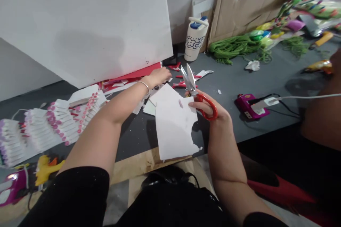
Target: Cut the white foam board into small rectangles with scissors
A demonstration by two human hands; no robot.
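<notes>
white sheet: middle of the table, at its near side
progress: right edge of sheet cut away in rough curves, left part whole; amount left to cut cannot be told
pink-ended white strips: laid in rows, left
right hand: closed round red-handled scissors, thumb side over the sheet; blades parted, pointing far
left hand: stretched far, palm down, just beyond loose white pieces; whether fingers pinch anything cannot be told

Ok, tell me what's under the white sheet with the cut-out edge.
A white scrap and a pale card poke out past the sheet; anything it fully covers can't be seen.
</notes>
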